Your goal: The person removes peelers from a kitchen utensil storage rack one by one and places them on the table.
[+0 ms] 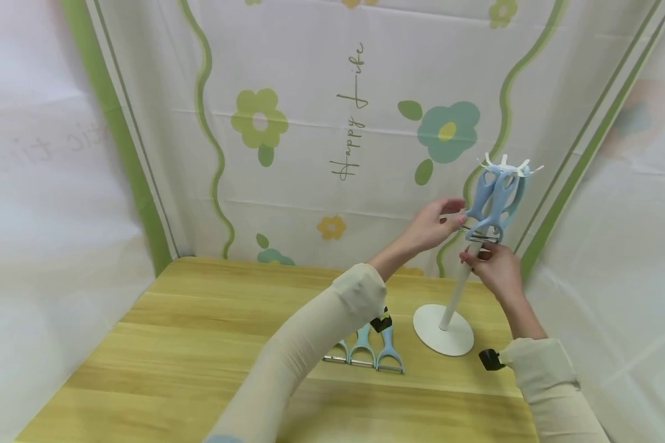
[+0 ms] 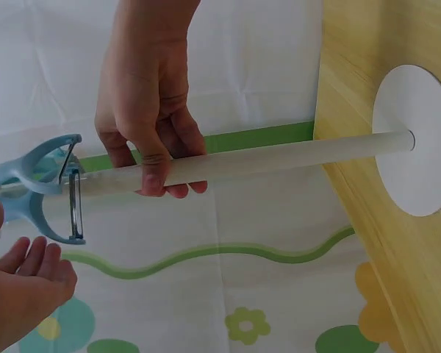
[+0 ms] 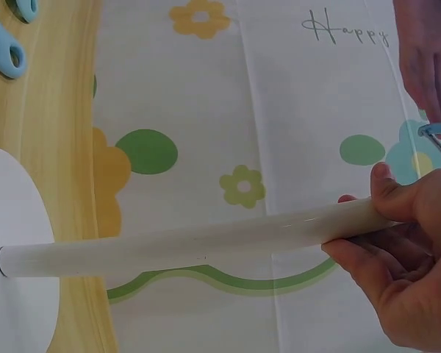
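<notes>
At the frame's right, peelers [image 1: 499, 200] hang lengthwise beside the left hand [image 1: 429, 228], grip unclear; the right hand [image 1: 499, 269] grasps the pole [image 1: 459, 289] below.

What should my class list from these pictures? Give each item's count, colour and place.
Table: one, yellowish wood, under the stand
Stand: one, white, on table
Hanging peelers: three or more, blue, on stand
Loose peelers: three or more, blue, on table, left of stand
Patterned curtain: number unclear, mostly white, around table
Wrist devices: two, black, at the wrists
Sleeves: two, cream, on forearms
Left hand: one, bare, beside hanging peelers
Right hand: one, bare, gripping stand
</notes>
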### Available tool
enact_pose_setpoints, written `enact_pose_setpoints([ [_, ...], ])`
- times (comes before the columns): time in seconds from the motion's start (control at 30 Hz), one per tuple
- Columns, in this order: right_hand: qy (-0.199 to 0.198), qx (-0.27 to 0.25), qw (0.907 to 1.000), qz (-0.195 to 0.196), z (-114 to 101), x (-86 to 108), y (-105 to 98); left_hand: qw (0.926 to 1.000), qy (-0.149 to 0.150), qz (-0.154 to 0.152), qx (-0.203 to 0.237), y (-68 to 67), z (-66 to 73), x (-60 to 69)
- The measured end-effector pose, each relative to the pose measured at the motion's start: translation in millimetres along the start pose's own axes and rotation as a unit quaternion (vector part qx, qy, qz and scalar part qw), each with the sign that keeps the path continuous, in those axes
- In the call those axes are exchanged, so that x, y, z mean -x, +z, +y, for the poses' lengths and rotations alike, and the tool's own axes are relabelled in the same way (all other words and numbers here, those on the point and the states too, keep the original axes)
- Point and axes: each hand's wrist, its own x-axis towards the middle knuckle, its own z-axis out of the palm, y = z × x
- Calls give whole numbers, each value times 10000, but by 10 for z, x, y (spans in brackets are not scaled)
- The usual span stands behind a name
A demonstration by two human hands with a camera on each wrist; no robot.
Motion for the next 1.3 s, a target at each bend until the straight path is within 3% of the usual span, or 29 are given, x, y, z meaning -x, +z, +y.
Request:
enact_pose_setpoints([
  [0.27, -201, 178, 9996, 36, -37, -20, -15, 9993, 40, 19, -377, 58, 130, -152],
  [0.5, -253, -9, 9997, 23, -36, 7, 4, 9995, 263, 166, -95, 61, 102, -186],
  [0.7, -175, -90, 9998, 13, -33, 10, 9, 9988, 319, 382, 15, 24, 171, -208],
  [1.0, -94, 175, 9998, -7, 4, 19, 7, 9973, 420, 595, -14, -30, 245, -168],
  [1.2, -157, 222, 9996, -12, 12, 4, 4, 9956, 606, 717, -6, -82, 181, -96],
  [1.3, -150, 242, 9996, -9, 0, 2, -1, 9958, 557, 723, 80, -118, 136, -43],
])
